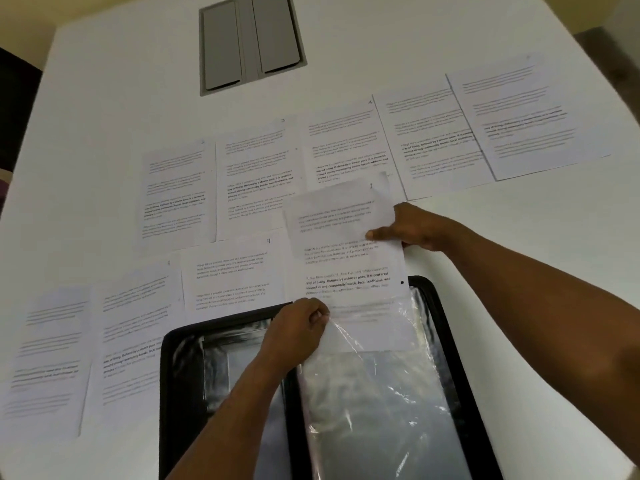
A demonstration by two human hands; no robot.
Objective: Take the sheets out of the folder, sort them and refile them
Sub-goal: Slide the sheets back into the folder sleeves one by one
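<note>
The black folder (221, 344) lies open on the white worktop (104, 98), close to the person. Many printed sheets (256, 181) lie spread out in rows behind it, so taking them out looks done. The right hand (415, 230) pinches one sheet (346, 258) by its right edge. The left hand (298, 327) pinches the top of a clear plastic sleeve (374, 393) in the folder. The bottom of the sheet sits at the mouth of the sleeve. I think refiling is only starting. All the other sheets on the worktop are not yet back in.
</note>
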